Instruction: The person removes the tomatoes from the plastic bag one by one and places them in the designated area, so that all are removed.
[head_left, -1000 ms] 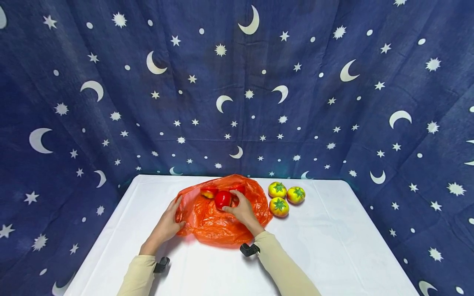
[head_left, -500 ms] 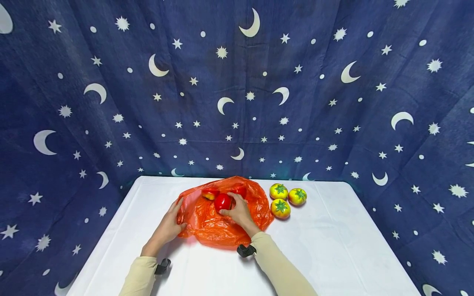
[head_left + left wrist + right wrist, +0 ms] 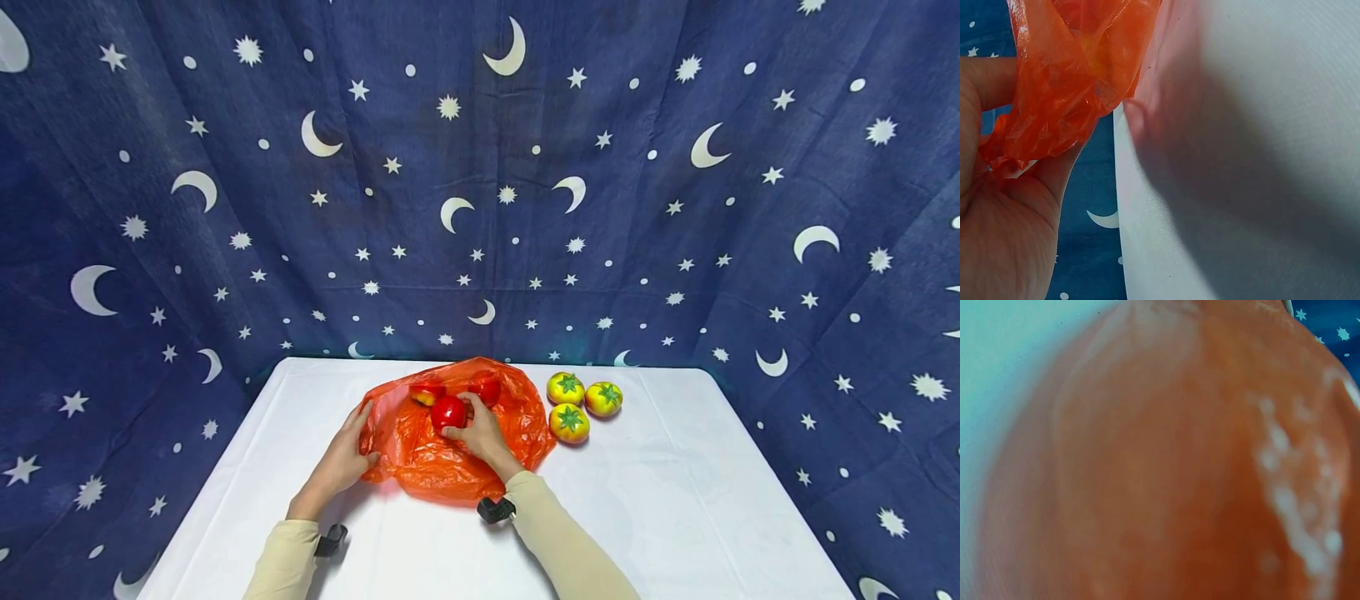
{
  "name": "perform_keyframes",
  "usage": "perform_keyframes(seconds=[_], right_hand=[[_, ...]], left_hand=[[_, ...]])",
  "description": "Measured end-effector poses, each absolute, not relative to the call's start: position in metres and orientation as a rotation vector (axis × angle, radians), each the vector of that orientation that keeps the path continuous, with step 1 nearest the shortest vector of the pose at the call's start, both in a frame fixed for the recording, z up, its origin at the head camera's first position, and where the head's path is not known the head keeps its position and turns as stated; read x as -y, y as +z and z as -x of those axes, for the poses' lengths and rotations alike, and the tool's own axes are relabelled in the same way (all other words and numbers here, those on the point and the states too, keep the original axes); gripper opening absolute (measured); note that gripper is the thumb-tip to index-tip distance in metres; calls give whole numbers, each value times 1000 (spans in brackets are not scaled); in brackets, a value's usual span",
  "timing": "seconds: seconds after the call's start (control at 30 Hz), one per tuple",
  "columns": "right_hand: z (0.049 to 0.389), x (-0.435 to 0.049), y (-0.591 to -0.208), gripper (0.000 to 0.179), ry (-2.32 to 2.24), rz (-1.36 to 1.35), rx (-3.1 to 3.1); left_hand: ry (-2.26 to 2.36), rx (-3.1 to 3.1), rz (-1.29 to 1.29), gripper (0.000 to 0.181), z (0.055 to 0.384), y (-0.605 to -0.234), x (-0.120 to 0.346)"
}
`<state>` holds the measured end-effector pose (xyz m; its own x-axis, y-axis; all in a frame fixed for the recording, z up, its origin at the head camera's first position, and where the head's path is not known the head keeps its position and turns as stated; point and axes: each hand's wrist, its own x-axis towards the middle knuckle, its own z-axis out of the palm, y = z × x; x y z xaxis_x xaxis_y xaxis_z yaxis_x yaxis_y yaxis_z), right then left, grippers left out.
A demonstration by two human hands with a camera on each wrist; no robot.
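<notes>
A red-orange plastic bag lies spread on the table, its mouth facing up. With my left hand I hold the bag's left edge; in the left wrist view crumpled bag film runs between thumb and fingers. My right hand reaches into the bag, thumb and fingers at the right side of a shiny red toy tomato. Behind it in the bag are a red and yellow tomato and another red one. The right wrist view is filled by blurred bag film.
Three yellow toy tomatoes with green leafy tops, one of them the front tomato, sit right of the bag. The white table ends at a dark blue curtain with moons and stars.
The red tomato in my right hand has shifted slightly left and toward me, uncovering more of the red one behind it. The left hand keeps its hold on the bag.
</notes>
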<state>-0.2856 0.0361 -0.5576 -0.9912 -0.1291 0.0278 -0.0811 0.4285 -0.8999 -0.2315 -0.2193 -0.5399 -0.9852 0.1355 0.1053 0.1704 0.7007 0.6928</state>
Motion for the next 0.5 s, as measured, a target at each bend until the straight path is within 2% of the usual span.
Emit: perform_keyframes(seconds=[0.5], right_hand=[[279, -41, -551, 71, -1667, 176, -2604]], left_hand=[[-1196, 2848, 262, 93, 232, -537, 220]])
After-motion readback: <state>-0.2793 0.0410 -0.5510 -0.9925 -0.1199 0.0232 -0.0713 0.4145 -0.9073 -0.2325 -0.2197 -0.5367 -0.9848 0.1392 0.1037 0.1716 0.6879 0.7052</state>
